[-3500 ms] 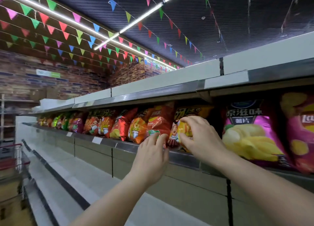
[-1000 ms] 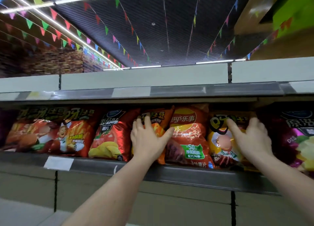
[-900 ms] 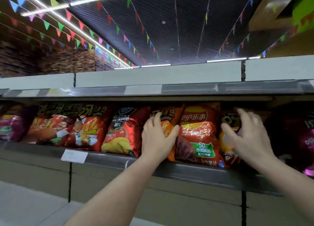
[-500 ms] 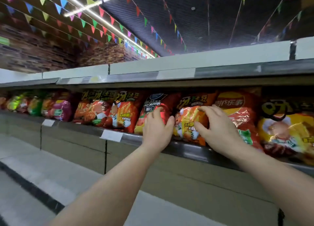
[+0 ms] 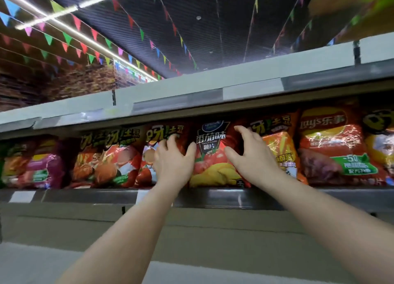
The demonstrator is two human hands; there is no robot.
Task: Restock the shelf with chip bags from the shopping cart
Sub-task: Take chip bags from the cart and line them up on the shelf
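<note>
Both hands frame one bag in the head view: left hand (image 5: 173, 162), at 9 o'clock of the red tomato-flavour chip bag (image 5: 213, 155), lies with fingers spread and lightly curved against that bag's left edge, overlapping the neighbouring orange-red bag (image 5: 149, 155); right hand (image 5: 251, 155), at 3 o'clock, has fingers spread and curved over the bag's right edge, thumb on its front. Whether either hand actually grips cannot be told. This glossy, crinkled, pillow-shaped foil bag stands upright on the shelf (image 5: 223, 197), behind a dark metal front rail, in a tight row of bags. An orange bag (image 5: 281, 147) and a red Lay's bag (image 5: 332, 147) stand beside it toward 3 o'clock. Above runs a pale upper shelf edge (image 5: 191, 96) with clear label strips, and triangular pennants (image 5: 85, 47) hang from a dark ribbed ceiling. Compared with half a second earlier, both hands have shifted one bag leftward, from the orange bag to the tomato one.
</note>
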